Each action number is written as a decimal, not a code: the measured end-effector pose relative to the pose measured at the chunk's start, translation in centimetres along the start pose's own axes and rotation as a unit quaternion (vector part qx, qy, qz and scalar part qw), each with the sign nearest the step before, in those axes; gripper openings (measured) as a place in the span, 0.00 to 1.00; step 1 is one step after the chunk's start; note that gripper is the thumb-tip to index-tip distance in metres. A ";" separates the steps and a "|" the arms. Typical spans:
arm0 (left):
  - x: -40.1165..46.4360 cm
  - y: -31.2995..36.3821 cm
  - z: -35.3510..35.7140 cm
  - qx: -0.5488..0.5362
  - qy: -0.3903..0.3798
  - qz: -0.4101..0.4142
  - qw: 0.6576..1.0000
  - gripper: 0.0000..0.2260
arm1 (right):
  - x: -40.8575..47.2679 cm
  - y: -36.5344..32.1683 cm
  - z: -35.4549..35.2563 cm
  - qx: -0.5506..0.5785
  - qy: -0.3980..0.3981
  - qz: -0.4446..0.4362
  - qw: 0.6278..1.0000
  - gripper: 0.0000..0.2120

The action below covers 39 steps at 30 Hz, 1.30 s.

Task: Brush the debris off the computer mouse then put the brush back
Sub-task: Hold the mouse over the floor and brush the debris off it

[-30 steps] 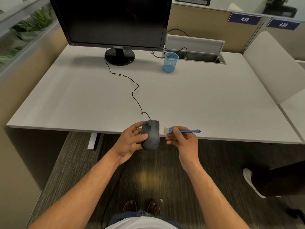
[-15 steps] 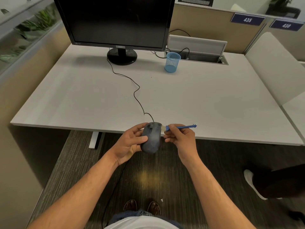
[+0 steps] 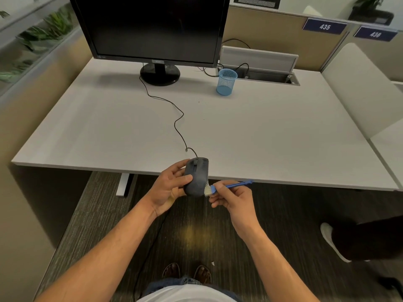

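The left hand (image 3: 169, 188) holds the computer mouse (image 3: 196, 176) just over the near edge of the tabletop (image 3: 261, 131), fingers curled round its side, long axis pointing away from the person. The right hand (image 3: 234, 198) pinches the blue brush (image 3: 229, 185) just right of the mouse, bristles touching its near right corner; any debris is too small to make out, and the mesh cup (image 3: 226, 82) stands well apart at the back

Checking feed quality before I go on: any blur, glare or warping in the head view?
Head view: mouse and brush reasonably sharp; frame edges smeared, shoe blurred; wide-angle bends the desk edges; a yellowish light patch on the carpet; monitor dark, no glare.
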<state>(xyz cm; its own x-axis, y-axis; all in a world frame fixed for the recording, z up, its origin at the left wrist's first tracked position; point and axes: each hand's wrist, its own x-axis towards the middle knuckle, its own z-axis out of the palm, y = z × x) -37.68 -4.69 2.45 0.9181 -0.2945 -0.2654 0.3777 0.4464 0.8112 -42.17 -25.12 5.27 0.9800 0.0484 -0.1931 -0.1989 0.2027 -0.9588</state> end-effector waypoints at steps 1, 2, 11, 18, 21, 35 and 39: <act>0.0 0.0 0.0 0.000 0.006 0.001 1.000 0.27 | -0.2 0.1 0.1 -0.003 -0.002 0.000 1.000 0.08; 0.1 0.1 0.1 -0.002 0.012 0.002 1.000 0.27 | -0.4 0.3 0.3 -0.006 -0.004 -0.001 1.000 0.08; 0.0 0.1 0.3 -0.013 0.031 0.011 0.999 0.27 | -1.4 1.4 1.4 -0.039 -0.049 -0.002 0.998 0.07; -0.5 0.1 -0.1 -0.021 -0.006 0.003 1.000 0.28 | -0.3 0.1 -0.2 -0.001 0.054 -0.021 0.998 0.08; -0.7 0.1 0.2 -0.012 -0.038 -0.004 0.999 0.37 | 1.0 -0.8 -0.8 -0.037 0.091 -0.037 0.994 0.05; -1.0 0.3 0.5 -0.025 -0.040 0.009 0.999 0.35 | 1.3 -1.2 0.6 0.008 0.039 -0.030 0.999 0.08; -0.8 0.4 0.2 -0.032 -0.018 0.008 0.999 0.34 | -0.4 -0.4 0.6 0.026 0.005 -0.023 0.999 0.08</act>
<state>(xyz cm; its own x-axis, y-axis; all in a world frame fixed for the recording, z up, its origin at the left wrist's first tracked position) -38.26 -4.50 3.07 0.9198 -0.3160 -0.2325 0.3705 0.5049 0.7796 -42.50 -24.60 5.91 0.9881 0.0282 -0.1510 -0.1532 0.2556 -0.9546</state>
